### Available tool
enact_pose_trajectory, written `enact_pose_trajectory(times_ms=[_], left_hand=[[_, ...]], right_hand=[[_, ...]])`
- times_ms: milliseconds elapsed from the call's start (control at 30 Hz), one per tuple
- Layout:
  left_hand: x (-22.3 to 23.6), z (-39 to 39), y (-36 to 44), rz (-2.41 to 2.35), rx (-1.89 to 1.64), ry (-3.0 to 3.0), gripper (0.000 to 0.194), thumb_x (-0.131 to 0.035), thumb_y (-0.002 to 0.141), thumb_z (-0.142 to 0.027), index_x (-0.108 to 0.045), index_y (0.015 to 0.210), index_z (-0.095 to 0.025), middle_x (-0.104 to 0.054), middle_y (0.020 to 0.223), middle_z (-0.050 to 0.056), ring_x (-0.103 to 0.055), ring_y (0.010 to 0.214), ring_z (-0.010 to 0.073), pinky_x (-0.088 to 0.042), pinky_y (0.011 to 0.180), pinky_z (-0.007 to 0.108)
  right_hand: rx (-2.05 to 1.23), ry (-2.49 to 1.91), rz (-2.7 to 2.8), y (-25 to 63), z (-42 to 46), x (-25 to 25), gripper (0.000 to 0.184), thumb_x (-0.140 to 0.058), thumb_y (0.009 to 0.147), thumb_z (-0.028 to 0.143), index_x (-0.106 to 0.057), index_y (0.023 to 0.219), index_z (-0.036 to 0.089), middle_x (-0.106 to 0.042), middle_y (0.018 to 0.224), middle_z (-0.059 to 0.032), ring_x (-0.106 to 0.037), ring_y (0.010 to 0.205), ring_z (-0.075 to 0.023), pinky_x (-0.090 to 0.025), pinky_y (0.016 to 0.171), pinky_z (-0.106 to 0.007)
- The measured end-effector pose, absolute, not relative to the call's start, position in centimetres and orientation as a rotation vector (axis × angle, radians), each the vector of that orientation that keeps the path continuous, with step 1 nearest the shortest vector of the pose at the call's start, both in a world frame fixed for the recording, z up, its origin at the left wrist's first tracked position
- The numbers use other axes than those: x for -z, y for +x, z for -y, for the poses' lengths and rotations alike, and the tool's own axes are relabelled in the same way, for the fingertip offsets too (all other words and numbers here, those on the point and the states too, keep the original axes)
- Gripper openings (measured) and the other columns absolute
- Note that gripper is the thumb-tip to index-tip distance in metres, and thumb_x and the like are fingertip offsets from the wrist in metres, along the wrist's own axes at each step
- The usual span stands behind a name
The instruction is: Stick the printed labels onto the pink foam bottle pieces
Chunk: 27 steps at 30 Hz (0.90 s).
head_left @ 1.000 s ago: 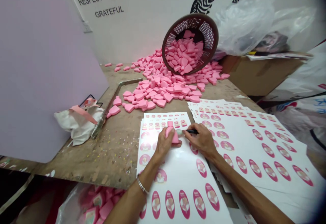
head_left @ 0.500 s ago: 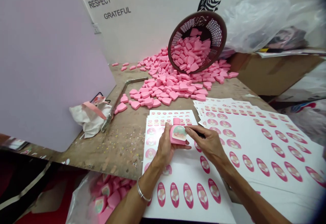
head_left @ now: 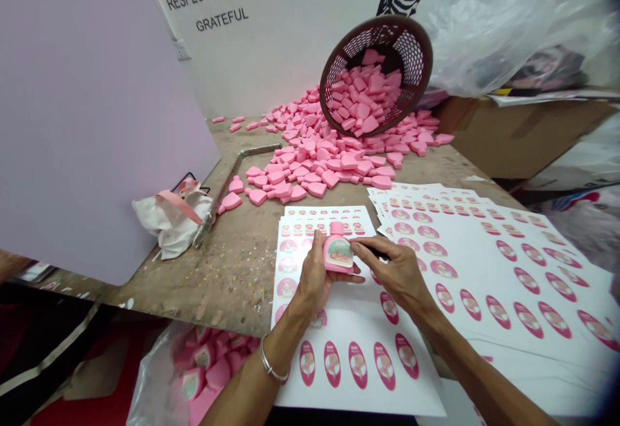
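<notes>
Bottle [head_left: 338, 253] shifted upright between left hand [head_left: 314, 281], right hand [head_left: 394, 271].

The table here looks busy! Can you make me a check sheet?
surface: scarred brown wooden workbench, paint-flecked
job's things: small pink plastic bottle with oval label; stacked white sheets of pink oval labels; heap of pink unlabelled bottles; tipped brown plastic basket; clear bag of labelled pink bottles
clutter: bent metal bar; white cloth bag with pink strap
hands: left hand holds the bottle; right hand touches its edge
cables: nothing seen
surroundings: lilac board; cardboard box
</notes>
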<state>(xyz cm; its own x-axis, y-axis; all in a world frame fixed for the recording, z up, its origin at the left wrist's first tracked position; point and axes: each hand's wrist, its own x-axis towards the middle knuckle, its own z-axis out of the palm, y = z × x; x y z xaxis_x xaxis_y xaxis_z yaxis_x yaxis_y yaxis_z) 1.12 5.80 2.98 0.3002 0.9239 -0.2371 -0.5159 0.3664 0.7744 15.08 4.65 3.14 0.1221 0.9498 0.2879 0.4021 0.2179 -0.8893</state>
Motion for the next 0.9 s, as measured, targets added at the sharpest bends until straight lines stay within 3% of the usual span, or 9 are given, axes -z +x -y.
enact_pose_trajectory(times_ms=[300, 467, 600, 700, 767, 900], left_hand=[[-3.2, -5.7, 1.0, -0.732, -1.056, 0.675, 0.059, -0.04, 0.088, -0.062, -0.064, 0.093, -0.008, -0.068, 0.083, 0.011, -0.067, 0.073, 0.0207, -0.059, 0.068, 0.038], [-3.3, -5.4, 0.3, -0.685, -1.053, 0.856, 0.037, -0.064, 0.081, -0.043, -0.058, 0.101, -0.012, -0.064, 0.089, 0.007, -0.065, 0.074, 0.017, -0.059, 0.065, 0.032], [-3.5, -5.1, 0.1, -0.713, -1.027, 0.905, 0.03, -0.067, 0.078, -0.032, -0.055, 0.098, -0.013, -0.063, 0.089, 0.007, -0.061, 0.071, 0.0139, -0.059, 0.064, 0.031], [-3.9, -5.0, 0.3, -0.675, -0.925, 0.913, 0.038, -0.075, 0.069, -0.023, -0.054, 0.1, -0.013, -0.063, 0.081, 0.004, -0.062, 0.072, 0.0149, -0.059, 0.068, 0.034], [-4.2, -4.7, 0.0, -0.661, -0.851, 0.912, 0.048, -0.076, 0.066, -0.021, -0.053, 0.107, -0.013, -0.063, 0.077, 0.003, -0.063, 0.071, 0.016, -0.059, 0.068, 0.034], [-4.1, -2.0, -4.6, -0.957, -0.783, 0.926, 0.047, -0.069, 0.072, -0.04, -0.056, 0.11, -0.016, -0.067, 0.088, 0.008, -0.064, 0.069, 0.0202, -0.058, 0.062, 0.037]], right_hand=[[-0.571, -1.382, 1.484, 14.7, -4.4, -3.2, 0.018, -0.064, 0.08, 0.04, -0.072, 0.085, 0.024, -0.071, 0.084, -0.0033, -0.061, 0.075, -0.0191, -0.049, 0.068, -0.034], [-0.367, -1.456, 1.676, 15.2, -4.8, -3.2, 0.022, -0.057, 0.084, 0.04, -0.07, 0.089, 0.022, -0.07, 0.085, -0.0059, -0.059, 0.078, -0.0214, -0.046, 0.072, -0.037], [-0.108, -1.642, 1.691, 15.9, -5.1, -3.1, 0.033, -0.056, 0.084, 0.044, -0.068, 0.1, 0.019, -0.07, 0.09, -0.0117, -0.059, 0.088, -0.0288, -0.043, 0.081, -0.046], [-0.405, -1.554, 1.644, 15.6, -5.2, -2.9, 0.051, -0.063, 0.078, 0.05, -0.059, 0.119, 0.022, -0.066, 0.108, -0.0093, -0.061, 0.096, -0.0262, -0.048, 0.082, -0.04], [-0.655, -1.461, 1.638, 15.4, -5.6, -2.8, 0.053, -0.065, 0.076, 0.052, -0.057, 0.12, 0.025, -0.065, 0.114, -0.0059, -0.063, 0.099, -0.023, -0.05, 0.084, -0.035], [-0.712, -1.491, 1.655, 15.9, -9.2, -2.7, 0.048, -0.065, 0.075, 0.055, -0.062, 0.111, 0.023, -0.067, 0.11, -0.0055, -0.063, 0.102, -0.0231, -0.05, 0.086, -0.033]])
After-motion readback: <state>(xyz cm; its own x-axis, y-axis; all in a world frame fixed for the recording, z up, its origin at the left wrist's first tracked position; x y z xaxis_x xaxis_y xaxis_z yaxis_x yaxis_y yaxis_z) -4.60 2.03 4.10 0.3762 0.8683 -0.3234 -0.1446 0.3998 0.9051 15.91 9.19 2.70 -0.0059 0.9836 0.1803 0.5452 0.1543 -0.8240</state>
